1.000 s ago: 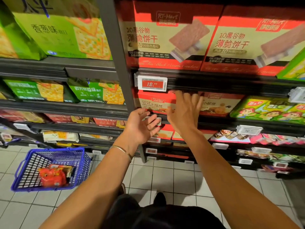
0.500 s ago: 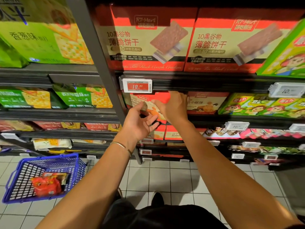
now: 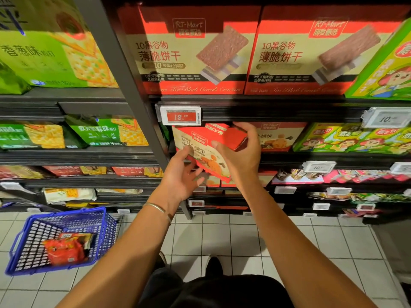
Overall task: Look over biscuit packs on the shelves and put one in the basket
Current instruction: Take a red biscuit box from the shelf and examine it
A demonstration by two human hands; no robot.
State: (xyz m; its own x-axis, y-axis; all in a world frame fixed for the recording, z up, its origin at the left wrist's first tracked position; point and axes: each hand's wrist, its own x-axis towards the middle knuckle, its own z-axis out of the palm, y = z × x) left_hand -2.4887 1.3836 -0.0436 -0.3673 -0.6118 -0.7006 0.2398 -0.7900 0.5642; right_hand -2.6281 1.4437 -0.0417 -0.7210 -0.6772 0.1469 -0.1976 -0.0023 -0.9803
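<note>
Biscuit box (image 3: 200, 150), red and cream, sits tilted just below the red price tag (image 3: 181, 116), with its lower corner out in front of the shelf edge under the tag. Its printed face looks up at the camera. Its long edge seems to slant from beneath the tag down to the right, though the hands cover too much of it to be sure.

The right hand (image 3: 240, 161) grips the box from the side right of the tag, thumb across the front and fingers hooked over the red top face. The left hand (image 3: 180, 178), lower and directly under the tag, is half open at the box's lower left edge. Its thumb lies against the front. I cannot tell whether its curled fingers actually bear on the box.

The blue basket (image 3: 66, 212) stands on the floor far below the tag and well to its left, with a red packet (image 3: 64, 250) already inside. From the box, the drop therefore runs down and leftward, on the left hand's side. That hand is the nearer one, while the right, which has the firm hold, would have to cross the body.
</note>
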